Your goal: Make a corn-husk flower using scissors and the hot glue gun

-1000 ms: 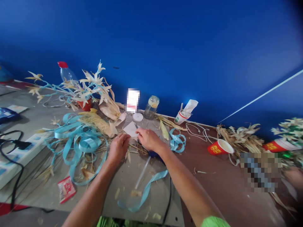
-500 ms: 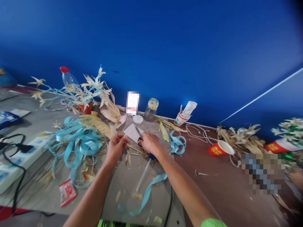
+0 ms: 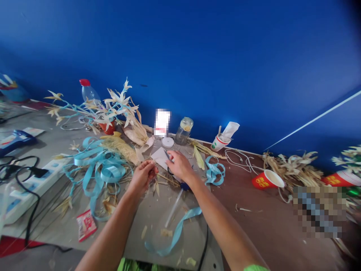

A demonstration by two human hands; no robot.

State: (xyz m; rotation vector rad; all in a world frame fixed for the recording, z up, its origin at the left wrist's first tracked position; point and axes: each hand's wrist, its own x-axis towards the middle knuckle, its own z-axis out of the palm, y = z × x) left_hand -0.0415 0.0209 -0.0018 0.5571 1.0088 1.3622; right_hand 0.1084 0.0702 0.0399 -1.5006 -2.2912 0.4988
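Note:
My left hand is closed in a pinch on a thin dried husk strip, just left of a white paper sheet. My right hand lies over the paper's right edge, its fingers curled on a pair of scissors whose tip pokes out above the knuckles. Dried corn husks and straw scraps lie round both hands on the grey table. A clear glue stick lies under my right forearm.
Light blue ribbon is heaped at the left, and another loop at the right. A husk flower spray, a plastic bottle, a glass jar, paper cups, a tipped red cup, a power strip and cables surround the spot.
The view has shifted slightly. My left hand has gone from lying flat to a raised pinch on the husk strip. My right hand has stayed on the scissors by the paper.

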